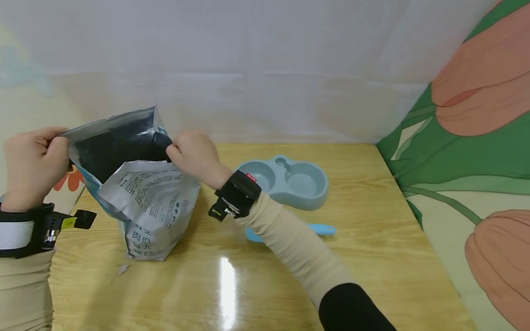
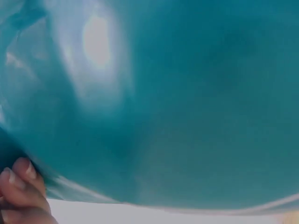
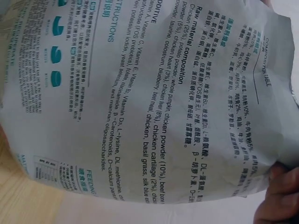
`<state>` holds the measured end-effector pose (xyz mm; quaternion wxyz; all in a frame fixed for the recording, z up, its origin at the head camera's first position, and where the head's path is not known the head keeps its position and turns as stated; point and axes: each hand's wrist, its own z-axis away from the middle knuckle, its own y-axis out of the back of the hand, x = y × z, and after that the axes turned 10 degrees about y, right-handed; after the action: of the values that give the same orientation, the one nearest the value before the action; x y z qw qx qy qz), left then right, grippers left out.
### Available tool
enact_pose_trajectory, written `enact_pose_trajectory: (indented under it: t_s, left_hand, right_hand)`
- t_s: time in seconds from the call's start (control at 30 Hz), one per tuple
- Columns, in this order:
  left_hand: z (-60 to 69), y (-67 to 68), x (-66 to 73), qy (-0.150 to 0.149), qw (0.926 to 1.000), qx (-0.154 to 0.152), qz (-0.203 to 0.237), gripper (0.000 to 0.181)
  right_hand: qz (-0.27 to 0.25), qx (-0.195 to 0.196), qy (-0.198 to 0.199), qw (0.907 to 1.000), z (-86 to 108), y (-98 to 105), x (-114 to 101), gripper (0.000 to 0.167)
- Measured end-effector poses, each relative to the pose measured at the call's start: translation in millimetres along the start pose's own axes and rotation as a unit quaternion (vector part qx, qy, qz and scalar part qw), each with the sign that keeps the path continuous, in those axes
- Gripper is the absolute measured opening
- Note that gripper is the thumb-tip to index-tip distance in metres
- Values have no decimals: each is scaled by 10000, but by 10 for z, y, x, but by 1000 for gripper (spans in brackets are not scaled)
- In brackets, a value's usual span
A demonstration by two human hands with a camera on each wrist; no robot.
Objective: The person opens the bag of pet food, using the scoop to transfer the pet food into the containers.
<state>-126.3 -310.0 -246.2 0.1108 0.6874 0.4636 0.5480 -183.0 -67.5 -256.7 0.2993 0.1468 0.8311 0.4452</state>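
Observation:
A pet food bag point(image 1: 161, 197) stands tilted on the left part of the table, its mouth spread wide and its dark inside showing. My left hand point(image 1: 37, 161) pinches the left corner of the mouth between thumb and fingers. At the right side of the opening, my right hand point(image 1: 196, 154) grips the edge. The left wrist view is mostly filled by the bag's glossy teal side point(image 2: 187, 116), with fingertips point(image 2: 25, 184) at its edge. Ingredient print covers the white panel point(image 3: 140, 93) in the right wrist view, where fingers point(image 3: 280, 196) hold the rim.
On the wooden table point(image 1: 372, 257), a blue-grey double bowl point(image 1: 306, 202) sits right of the bag. Nearer lies a light blue utensil point(image 1: 323, 229), partly hidden under my right forearm. A small scrap point(image 1: 123, 270) lies before the bag. White cloth point(image 1: 290, 92) hangs behind.

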Motion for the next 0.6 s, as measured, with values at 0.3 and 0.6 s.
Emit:
enact_pose_trajectory:
  t_s: [0.3,0.6]
  left_hand:
    - [78,65,4,-37,9997,-122,-231,38]
    - [149,-50,184,-1448,9893,46,-141,33]
  right_hand:
    - [-70,-125,-137,9998,70,-172,24,40]
    - [-59,-48,-215,9997,288,-85,156,39]
